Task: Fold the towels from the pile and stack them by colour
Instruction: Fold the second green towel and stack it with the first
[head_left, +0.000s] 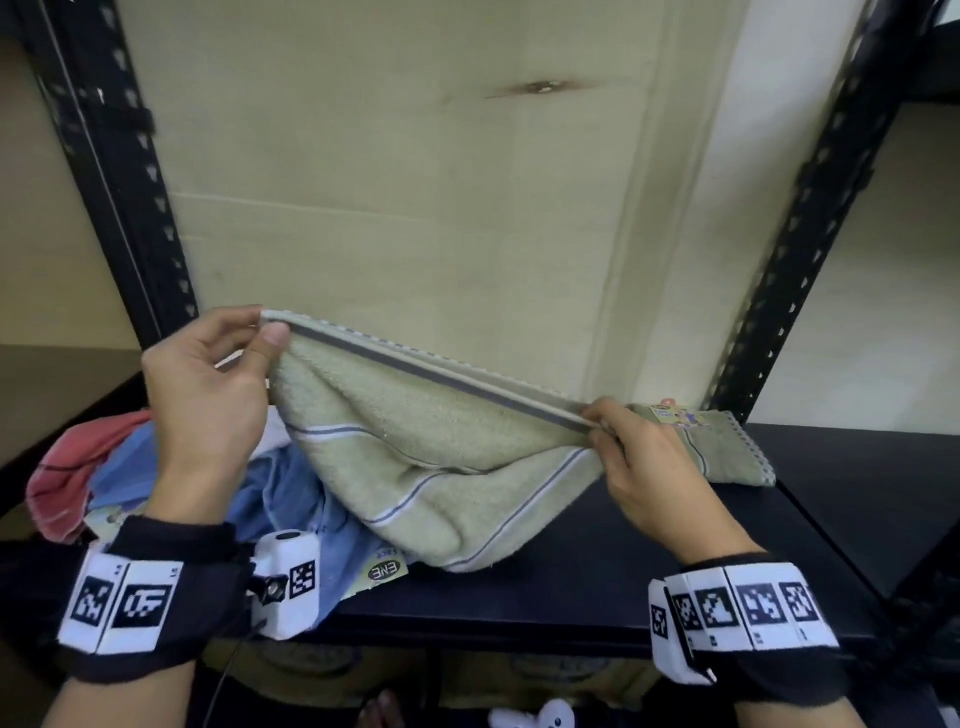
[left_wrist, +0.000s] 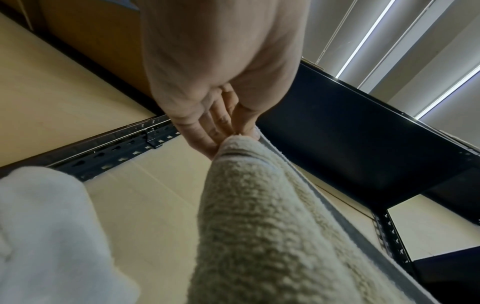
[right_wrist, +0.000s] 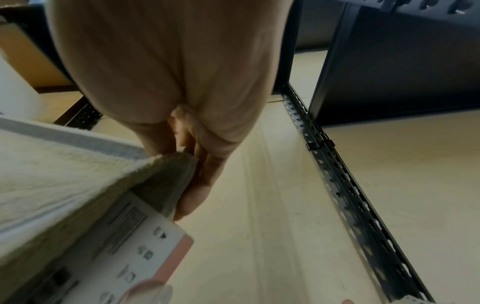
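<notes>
A pale green towel (head_left: 441, 462) with grey stripes hangs between my two hands above the dark shelf (head_left: 597, 571). My left hand (head_left: 262, 332) pinches one end of its taut upper hem; the left wrist view shows the fingertips (left_wrist: 228, 131) closed on the terry cloth (left_wrist: 259, 226). My right hand (head_left: 597, 423) pinches the hem further right. The end beyond it, with a paper label (head_left: 675, 415), lies on the shelf. In the right wrist view the fingers (right_wrist: 194, 185) grip the towel's edge (right_wrist: 166, 176) beside that label (right_wrist: 135, 236). The towel's belly sags onto the pile.
Behind my left arm lies a pile with a red towel (head_left: 67, 467) and blue towels (head_left: 291, 499), one with a label (head_left: 387, 571). Black slotted uprights (head_left: 119, 171) stand at both sides, with a beige back panel (head_left: 415, 182) between them. The shelf's right part (head_left: 857, 493) is bare.
</notes>
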